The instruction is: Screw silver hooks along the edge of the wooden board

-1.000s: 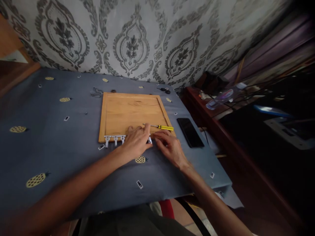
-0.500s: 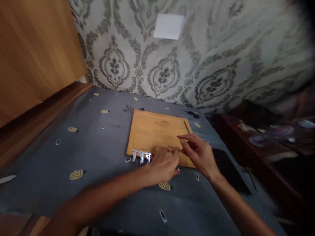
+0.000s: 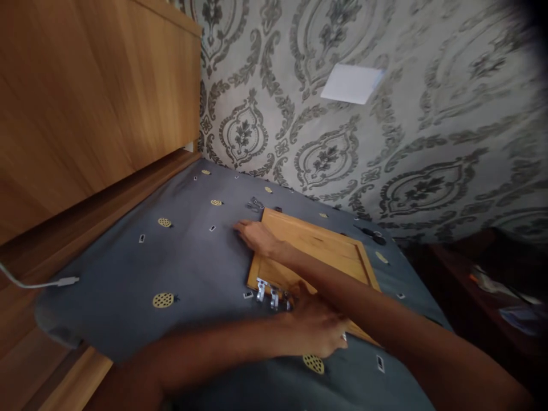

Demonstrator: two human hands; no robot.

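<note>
A wooden board [image 3: 317,240] with a raised rim lies on the patterned cloth. A silver metal strip with several prongs [image 3: 274,297] sits along its near edge. My left hand [image 3: 317,322] is curled over the strip and the board's near edge, hiding much of both; a bit of metal shows by its fingers. My right forearm crosses above the board. My right hand [image 3: 257,237] is at the board's left edge, its fingers stretched left over the cloth, with nothing visible in them.
Scissors [image 3: 254,204] lie behind the board and a dark object [image 3: 373,235] at its far right. A wooden cabinet [image 3: 98,97] stands on the left, with a white cable plug [image 3: 66,281] below it. The patterned wall [image 3: 325,160] closes off the back.
My right hand has moved from the board's right side across to its left edge, and its fingers have straightened. My left hand stays at the near edge. The view has swung left.
</note>
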